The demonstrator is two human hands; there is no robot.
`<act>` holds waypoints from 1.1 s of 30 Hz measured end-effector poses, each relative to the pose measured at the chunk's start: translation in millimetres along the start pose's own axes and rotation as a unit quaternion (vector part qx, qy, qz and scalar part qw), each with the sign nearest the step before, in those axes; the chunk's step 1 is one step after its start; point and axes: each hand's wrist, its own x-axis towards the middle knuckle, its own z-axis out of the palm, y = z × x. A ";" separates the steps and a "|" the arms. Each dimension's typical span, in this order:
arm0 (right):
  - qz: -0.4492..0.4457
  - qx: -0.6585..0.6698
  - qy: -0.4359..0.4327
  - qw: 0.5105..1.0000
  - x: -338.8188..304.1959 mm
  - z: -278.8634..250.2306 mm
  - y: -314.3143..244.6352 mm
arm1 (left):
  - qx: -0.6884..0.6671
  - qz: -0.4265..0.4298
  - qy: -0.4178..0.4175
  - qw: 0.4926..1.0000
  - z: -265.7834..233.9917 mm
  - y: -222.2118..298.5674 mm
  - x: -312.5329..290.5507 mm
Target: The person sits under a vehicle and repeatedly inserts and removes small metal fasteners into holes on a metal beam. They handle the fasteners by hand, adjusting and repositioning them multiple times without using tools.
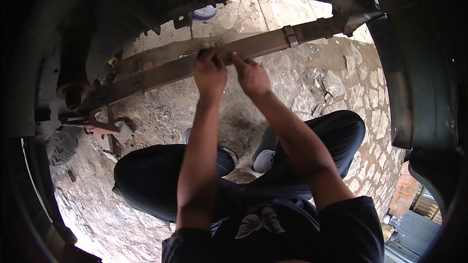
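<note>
A long, rusty brown leaf spring (pixel 265 44) runs slantwise across the view above my knees, rising to the right. My left hand (pixel 210 75) is at its middle, fingers bent and darkened over the lower edge. Something dark lies by those fingertips, too shadowed to name. Just to the right is my right hand (pixel 252 77), with one digit stretched up against the spring. Its other fingers are folded, and whatever they hold is hidden. A metal clamp band (pixel 291 36) wraps the spring right of my hands; another band (pixel 137 82) sits to the left.
Dark vehicle bodywork (pixel 146 0) arches overhead and down both sides. A dark cylindrical part (pixel 74 68) hangs at the left, above a reddish metal piece (pixel 101 127). Stone paving (pixel 375 131) and dirt lie below. A white and purple tub (pixel 205 13) stands beyond the spring.
</note>
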 end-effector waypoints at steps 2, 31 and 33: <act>0.006 -0.042 0.013 0.999 -1.3 -15.5 35.5 | 0.072 0.004 -0.102 0.992 -0.8 0.6 25.6; 0.098 -0.182 -0.058 0.977 19.0 -77.5 92.5 | 0.140 -0.033 -0.276 0.950 -13.0 -36.6 64.5; 0.128 -0.149 -0.048 0.979 19.1 -69.8 77.8 | 0.125 -0.043 -0.268 0.954 -11.7 -39.3 61.3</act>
